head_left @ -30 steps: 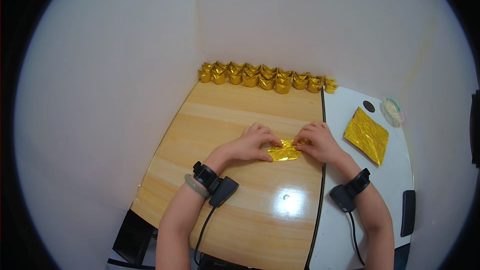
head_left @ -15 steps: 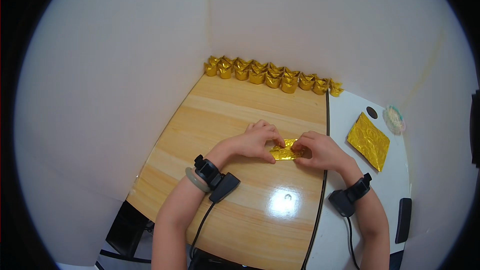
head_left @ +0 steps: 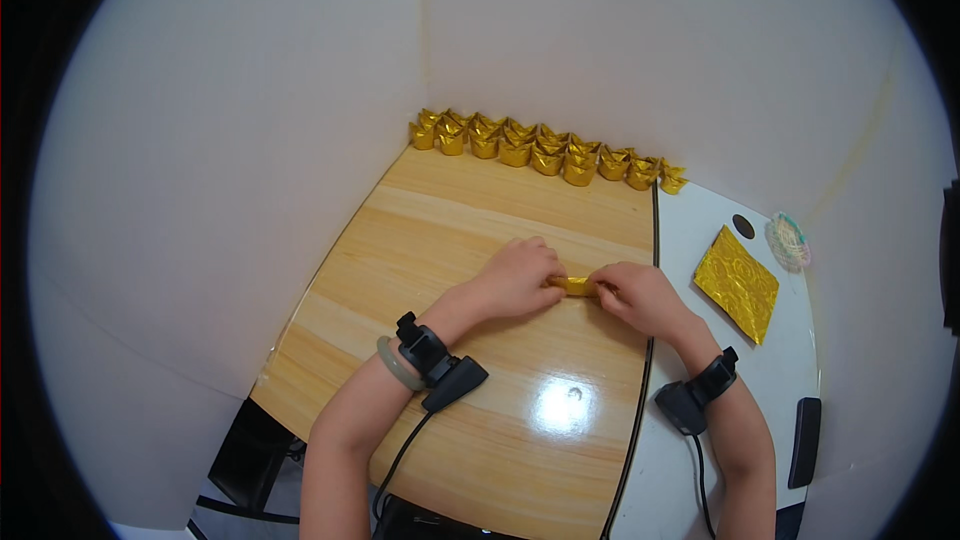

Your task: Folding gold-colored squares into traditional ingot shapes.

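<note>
A narrow folded strip of gold foil paper [head_left: 577, 286] stretches between my two hands over the wooden table board [head_left: 480, 380]. My left hand [head_left: 523, 278] pinches its left end, the fingers bent around it and hiding that end. At the other end, my right hand [head_left: 640, 297] grips the strip between thumb and fingertips. Along the back edge stand several folded gold paper ingots [head_left: 515, 153] in close rows. To the right of my right hand, a flat stack of gold foil paper sheets [head_left: 738, 287] lies on the white tabletop.
Behind the foil sheets are a dark round disc [head_left: 743, 226] and a small pale coiled bundle [head_left: 789, 242]. A black bar-shaped object [head_left: 805, 443] rests at the right edge. Pale walls rise left, behind and right. Cables trail from the black devices on both wrists.
The gold paper between my hands has gone from a wider flat rectangle to a narrow strip. My left fingers have closed in on its left end; the right hand has shifted slightly.
</note>
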Available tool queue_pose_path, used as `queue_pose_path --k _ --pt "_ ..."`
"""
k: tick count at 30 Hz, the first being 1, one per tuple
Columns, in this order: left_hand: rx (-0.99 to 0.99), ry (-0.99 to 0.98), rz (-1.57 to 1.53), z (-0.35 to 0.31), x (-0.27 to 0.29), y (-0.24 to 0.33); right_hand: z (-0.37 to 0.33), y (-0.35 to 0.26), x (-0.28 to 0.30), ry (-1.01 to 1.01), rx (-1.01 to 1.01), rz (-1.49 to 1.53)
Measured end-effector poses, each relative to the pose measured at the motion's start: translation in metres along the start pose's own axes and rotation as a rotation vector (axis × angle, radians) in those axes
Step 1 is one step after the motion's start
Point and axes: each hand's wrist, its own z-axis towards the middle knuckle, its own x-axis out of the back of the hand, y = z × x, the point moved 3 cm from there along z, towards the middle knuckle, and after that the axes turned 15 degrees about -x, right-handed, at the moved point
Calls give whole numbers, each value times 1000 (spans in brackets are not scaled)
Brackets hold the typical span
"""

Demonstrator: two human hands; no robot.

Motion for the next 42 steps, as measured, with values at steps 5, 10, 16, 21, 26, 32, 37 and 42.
queue_pose_path --k 5,10,16,21,26,32,37,42 --pt "304 180 -249 -5 -8 -13 5 14 -8 -103 -271 350" --pt "422 259 -368 -2 -13 -18 7 25 -17 -66 -293 467" --pt "486 256 -200 -1 -12 -14 9 22 -19 -53 -302 441" --pt "335 256 -113 1 -10 -11 10 20 -20 -35 -267 367" --pt "356 171 -251 -1 -9 -13 10 31 -19 -135 -326 527" --pt "400 231 -386 -4 -18 -17 10 36 -21 -245 -314 655" --pt "455 206 -418 0 -18 -11 10 38 -23 -249 -291 632" --pt "426 184 -180 3 -13 -3 10 22 -15 -149 -259 363"
